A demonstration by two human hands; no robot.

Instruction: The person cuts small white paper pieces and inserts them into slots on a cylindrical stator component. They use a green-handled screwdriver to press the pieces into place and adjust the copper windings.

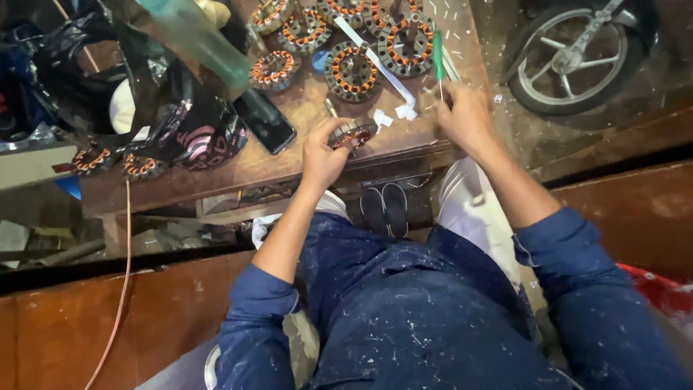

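Two hands at the near edge of the wooden workbench (238, 170). Left hand (323, 155) curled shut around a small copper-wound stator (353, 133). Right hand (464, 115) closed on a green-handled screwdriver (437, 59), near the right edge. Six more stators (351, 71) along the far edge, white paper strip (375, 61) across them. Black phone (264, 120) mid-bench; black plastic bag with pink markings (198, 133) at the left end.

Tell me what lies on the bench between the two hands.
In the head view, small white paper scraps lie on the wooden bench between the left hand, holding a stator, and the right hand.
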